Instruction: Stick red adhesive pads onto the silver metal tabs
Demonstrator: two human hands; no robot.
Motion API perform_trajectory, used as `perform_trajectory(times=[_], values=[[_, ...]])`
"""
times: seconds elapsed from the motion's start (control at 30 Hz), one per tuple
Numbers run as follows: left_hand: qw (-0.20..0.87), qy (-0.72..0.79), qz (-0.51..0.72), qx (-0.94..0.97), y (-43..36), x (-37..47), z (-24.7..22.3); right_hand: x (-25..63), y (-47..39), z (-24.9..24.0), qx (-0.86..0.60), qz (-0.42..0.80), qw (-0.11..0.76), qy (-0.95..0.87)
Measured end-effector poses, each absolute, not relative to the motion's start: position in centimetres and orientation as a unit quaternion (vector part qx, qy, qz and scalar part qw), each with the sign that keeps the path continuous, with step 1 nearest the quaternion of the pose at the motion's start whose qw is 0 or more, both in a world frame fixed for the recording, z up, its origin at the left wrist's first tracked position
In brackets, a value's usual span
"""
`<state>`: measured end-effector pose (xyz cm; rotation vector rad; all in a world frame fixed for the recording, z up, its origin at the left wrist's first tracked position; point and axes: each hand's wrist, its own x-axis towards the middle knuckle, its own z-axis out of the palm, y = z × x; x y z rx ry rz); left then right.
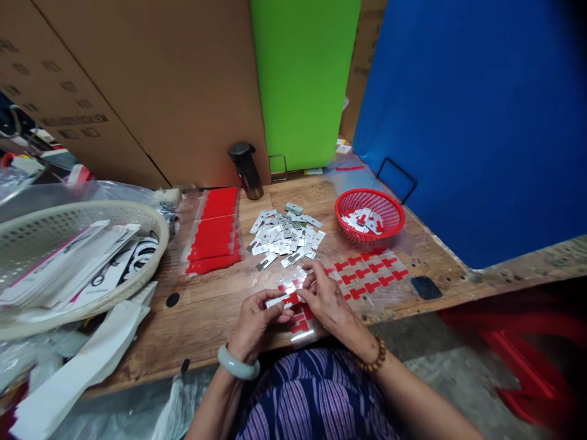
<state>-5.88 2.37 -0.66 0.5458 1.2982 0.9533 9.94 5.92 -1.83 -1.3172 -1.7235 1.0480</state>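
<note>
A small flat metal plate (277, 301) is pinched between the thumb and fingers of my left hand (251, 319). At its right end sits a red sticker (291, 299), gripped by the closed thumb and forefinger of my right hand (331, 304). Beneath both hands lies a clear sheet with red T-shaped stickers (300, 320), partly covered by my fingers. More red stickers (371, 286) lie on clear backing to the right. A loose pile of silver slotted plates (285, 235) is just beyond my hands.
A red basket (394, 230) holds plates, some with red on them. Stacked red sticker sheets (214, 226) lie left of the pile. A dark bottle (247, 172) stands behind. A cream basket (158, 253) with printed cards fills the left. Green (302, 79) and blue panels (463, 134) rise behind.
</note>
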Motion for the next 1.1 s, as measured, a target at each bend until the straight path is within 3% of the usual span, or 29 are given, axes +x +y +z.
perform_trajectory(times=[0.1, 0.37, 0.7, 1.1], values=[[0.667, 0.568, 0.423, 0.231, 2.3, -5.8, -0.5, 10.5, 6.4, -1.5, -0.490, 0.413, 0.347, -0.685], [0.667, 0.542, 0.444, 0.254, 1.8, -5.0, 0.3, 9.9, 5.7, -1.8, -0.443, 0.577, 0.273, -0.630], [0.600, 0.583, 0.477, 0.269, 0.5, -4.1, 0.7, 9.3, 4.5, -1.9, -0.414, 0.635, 0.255, -0.600], [0.597, 0.578, 0.464, 0.308, -1.2, -3.6, 0.3, 10.6, 2.9, -3.4, -0.362, 0.712, 0.244, -0.550]])
